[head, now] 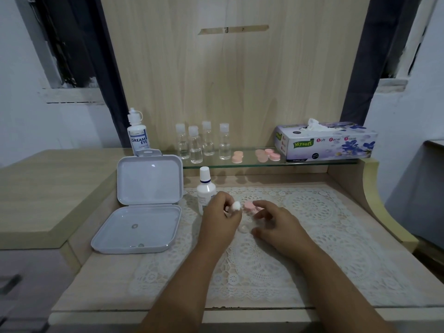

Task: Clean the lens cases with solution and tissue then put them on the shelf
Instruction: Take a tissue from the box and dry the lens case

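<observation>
Now we pinch a small white tissue wad [236,205] in our left hand [221,218], fingertips closed on it just above the lace mat [312,227]. Our right hand [278,224] rests on the mat, fingers spread loose and grasping nothing. Between the hands lies a pink lens case [251,207], close to the right fingertips; a clear round piece [242,228] lies just in front of it. A white solution bottle [205,188] stands upright beside our left hand. More pink cases [266,155] sit on the glass shelf [216,164], between four clear bottles [204,143] and the tissue box [326,144]. An open white box [144,207] lies left.
</observation>
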Demonstrator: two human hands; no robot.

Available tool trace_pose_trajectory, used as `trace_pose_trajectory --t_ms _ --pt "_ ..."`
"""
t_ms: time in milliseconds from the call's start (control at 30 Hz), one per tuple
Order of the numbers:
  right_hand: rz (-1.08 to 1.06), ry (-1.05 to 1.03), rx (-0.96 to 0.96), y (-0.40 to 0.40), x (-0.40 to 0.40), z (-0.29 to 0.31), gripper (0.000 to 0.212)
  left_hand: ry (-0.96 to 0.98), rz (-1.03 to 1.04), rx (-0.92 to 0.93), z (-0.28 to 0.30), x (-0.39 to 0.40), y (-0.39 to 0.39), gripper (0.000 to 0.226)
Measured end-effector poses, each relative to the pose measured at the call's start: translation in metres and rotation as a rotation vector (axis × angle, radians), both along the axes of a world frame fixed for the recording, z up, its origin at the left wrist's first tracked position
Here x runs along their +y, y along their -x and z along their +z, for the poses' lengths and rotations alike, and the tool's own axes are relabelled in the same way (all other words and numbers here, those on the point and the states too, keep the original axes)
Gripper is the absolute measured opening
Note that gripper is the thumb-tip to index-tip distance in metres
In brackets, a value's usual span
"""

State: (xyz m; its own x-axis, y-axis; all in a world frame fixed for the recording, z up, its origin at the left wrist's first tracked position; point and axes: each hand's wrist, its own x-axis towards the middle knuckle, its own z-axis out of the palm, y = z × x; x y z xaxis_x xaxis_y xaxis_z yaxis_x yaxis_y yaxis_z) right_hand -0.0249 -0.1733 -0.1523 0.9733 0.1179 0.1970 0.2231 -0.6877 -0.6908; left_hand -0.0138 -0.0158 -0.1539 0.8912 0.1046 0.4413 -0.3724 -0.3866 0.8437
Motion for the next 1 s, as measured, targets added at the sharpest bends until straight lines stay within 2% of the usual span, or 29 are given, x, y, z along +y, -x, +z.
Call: trace_pose_trajectory --t_ms 167,267,400,567,633,933,1000 --pt "-0.034 -0.067 -0.005 -0.0029 0.0001 -0.0015 0.052 -0.190 -0.096 -0.016 -0.0015 -0.0016 0.0038 0.022" --pt "-0.042 -0.081 -0.018 -0.0019 0.0008 -0.0013 0.051 -0.364 -0.056 -0.043 -0.0035 -0.0018 0.0019 0.005" --pt "-0.061 -0.119 -0.020 -0.0009 0.0006 -0.0014 0.049 -0.453 -0.051 -0.048 -0.0064 -0.0005 0.0016 0.015" --pt "-0.077 -0.126 -0.024 -0.0011 0.0004 -0.0021 0.047 -0.714 -0.054 -0.039 -0.0031 -0.0018 0.0072 0.026" --pt "-0.078 -0.113 -0.030 -0.0018 0.0014 -0.0028 0.046 -0.760 -0.049 -0.003 -0.0009 -0.0027 0.0061 0.026" --pt "-0.024 0.016 -0.085 -0.0074 0.0050 -0.0057 0.023 -0.602 -0.129 0.227 -0.0006 -0.0027 -0.0026 0.023" --pt "-0.021 0.015 -0.091 -0.0079 0.0046 -0.0065 0.021 -0.369 -0.165 0.254 0.0029 -0.0011 -0.0010 0.014"
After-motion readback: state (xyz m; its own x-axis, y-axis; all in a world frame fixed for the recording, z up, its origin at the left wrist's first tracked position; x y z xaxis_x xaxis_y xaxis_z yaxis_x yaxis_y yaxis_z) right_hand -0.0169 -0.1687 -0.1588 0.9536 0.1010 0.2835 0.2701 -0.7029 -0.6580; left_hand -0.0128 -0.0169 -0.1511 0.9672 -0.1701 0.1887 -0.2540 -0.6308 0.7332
